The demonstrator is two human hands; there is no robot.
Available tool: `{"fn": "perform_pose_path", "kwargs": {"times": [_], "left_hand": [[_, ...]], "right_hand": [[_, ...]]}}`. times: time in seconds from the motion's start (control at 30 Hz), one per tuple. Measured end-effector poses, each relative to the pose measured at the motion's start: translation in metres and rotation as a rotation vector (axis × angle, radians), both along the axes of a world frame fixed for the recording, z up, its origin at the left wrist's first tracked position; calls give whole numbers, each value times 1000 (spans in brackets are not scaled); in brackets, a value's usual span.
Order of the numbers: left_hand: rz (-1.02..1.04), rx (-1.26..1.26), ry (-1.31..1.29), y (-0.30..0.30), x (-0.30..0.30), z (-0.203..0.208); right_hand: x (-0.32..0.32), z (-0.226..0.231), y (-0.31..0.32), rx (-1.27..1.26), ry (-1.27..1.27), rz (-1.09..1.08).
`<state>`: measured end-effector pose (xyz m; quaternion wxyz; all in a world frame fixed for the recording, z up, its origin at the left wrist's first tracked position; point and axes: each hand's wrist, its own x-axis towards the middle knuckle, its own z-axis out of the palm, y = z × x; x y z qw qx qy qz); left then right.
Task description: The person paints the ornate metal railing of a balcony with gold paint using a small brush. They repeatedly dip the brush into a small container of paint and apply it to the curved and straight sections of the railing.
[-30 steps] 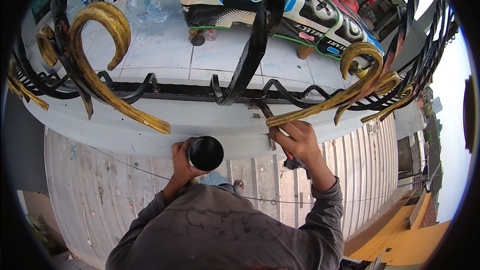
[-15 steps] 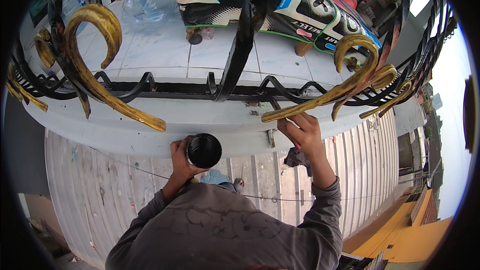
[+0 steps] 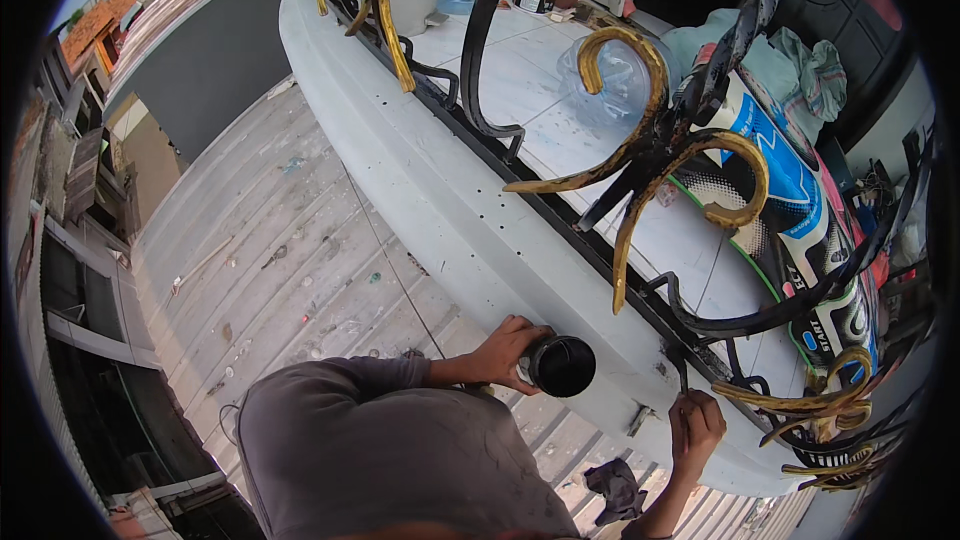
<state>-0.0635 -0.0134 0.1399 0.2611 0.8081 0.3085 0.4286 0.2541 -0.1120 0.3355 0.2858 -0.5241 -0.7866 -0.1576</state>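
- Head view: the left hand (image 3: 508, 348) was wrapped around a small black can (image 3: 562, 365), holding it just in front of the white ledge (image 3: 440, 200).
- The right hand (image 3: 695, 428) was closed in a narrow pinch on a thin brush (image 3: 683, 380), whose tip met the lower black bar of the iron railing (image 3: 640, 290) above the ledge.
- The 2 hands sat apart, the can to the left of the brush.
- A dark rag (image 3: 615, 488) hung below the right forearm.
- Gold-painted scrolls (image 3: 640, 155) curled off the black railing above the can.
- Behind the railing, on the tiled floor (image 3: 520, 70), lay a clear plastic bottle (image 3: 610, 80) and a printed banner (image 3: 800, 210).
- Below the ledge ran a corrugated roof (image 3: 290, 260).
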Motion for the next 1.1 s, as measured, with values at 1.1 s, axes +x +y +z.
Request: {"fn": "perform_pose_path", "kwargs": {"times": [1.1], "left_hand": [[2,-164,-105,8,8,-42]], "right_hand": [[27,-74,-21,586,736,-455]]}}
